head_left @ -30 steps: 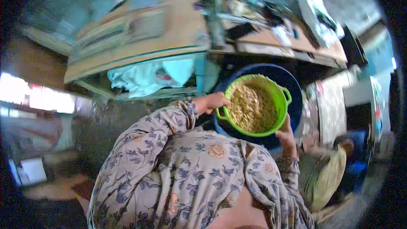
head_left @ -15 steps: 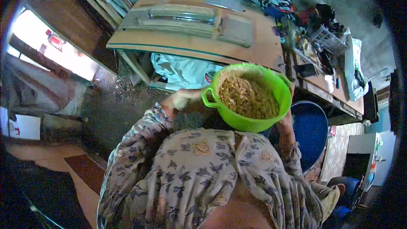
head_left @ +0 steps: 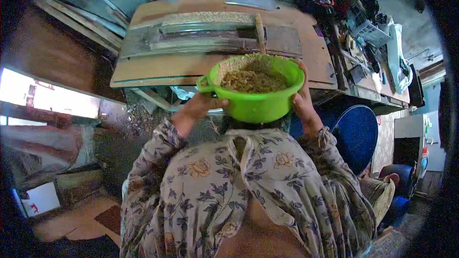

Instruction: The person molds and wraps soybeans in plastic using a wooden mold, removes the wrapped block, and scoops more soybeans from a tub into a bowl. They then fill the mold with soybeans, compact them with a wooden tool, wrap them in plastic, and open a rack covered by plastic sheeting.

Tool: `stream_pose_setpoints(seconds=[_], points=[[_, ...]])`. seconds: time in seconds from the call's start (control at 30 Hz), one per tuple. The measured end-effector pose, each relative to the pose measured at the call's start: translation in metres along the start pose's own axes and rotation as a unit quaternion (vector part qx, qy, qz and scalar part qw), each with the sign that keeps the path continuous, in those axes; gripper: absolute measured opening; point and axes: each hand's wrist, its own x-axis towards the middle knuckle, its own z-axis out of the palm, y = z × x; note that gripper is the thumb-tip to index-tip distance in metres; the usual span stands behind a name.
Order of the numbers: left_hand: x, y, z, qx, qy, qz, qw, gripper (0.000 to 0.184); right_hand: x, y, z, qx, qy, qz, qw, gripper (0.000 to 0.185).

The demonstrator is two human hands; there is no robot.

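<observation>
A bright green plastic bowl point(head_left: 256, 107) with a loop handle is held up in front of my chest, by the near edge of a table. Inside lies a brownish, crumbly mass point(head_left: 256, 81), with bits of it stuck to the inner wall and rim. My left hand point(head_left: 203, 106) grips the bowl's left side, below the handle. Around the right wall, fingers near the rim, is my right hand point(head_left: 303, 95). Both hands are closed on the bowl; the fingertips underneath are hidden.
On the wooden table point(head_left: 315, 62) lie a long flat frame point(head_left: 205, 33) with pale grainy material along its far side and a wooden stick point(head_left: 260, 33). A large blue barrel point(head_left: 356, 134) stands to the right. Clutter and a grey crate point(head_left: 373, 33) fill the side bench.
The bowl has shifted left and up in view, nearer the table. My left hand has moved from beside the handle to a grip on the bowl's side. The view has turned slightly.
</observation>
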Motion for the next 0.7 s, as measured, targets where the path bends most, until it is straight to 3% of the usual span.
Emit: stream_pose_setpoints(seconds=[0.07,0.13,0.2,0.33,0.47,0.67,0.7], points=[[0.013,0.006,-0.018,-0.102,0.027,0.028,0.994,0.063,0.029,0.016,0.007,-0.025,0.016,-0.019,0.999,0.1],[0.023,0.009,-0.034,-0.086,0.05,0.025,0.995,0.063,0.045,0.027,0.014,-0.024,0.017,-0.018,0.999,0.101],[0.018,0.049,-0.073,-0.111,0.018,-0.019,0.993,0.065,0.077,0.005,0.047,-0.036,0.023,0.01,0.999,0.101],[0.035,0.074,-0.089,-0.155,0.005,-0.061,0.986,0.065,0.099,-0.004,0.057,-0.039,0.063,0.043,0.996,0.101],[0.053,0.064,-0.111,-0.122,-0.043,-0.099,0.987,0.062,0.102,-0.001,0.061,-0.055,0.107,0.062,0.991,0.099],[0.077,0.067,-0.14,-0.026,-0.126,-0.072,0.989,0.057,0.101,0.008,0.078,-0.089,0.184,0.069,0.977,0.095],[0.081,0.08,-0.143,-0.04,-0.16,-0.159,0.973,0.056,0.1,0.009,0.08,-0.091,0.186,0.074,0.976,0.094]])
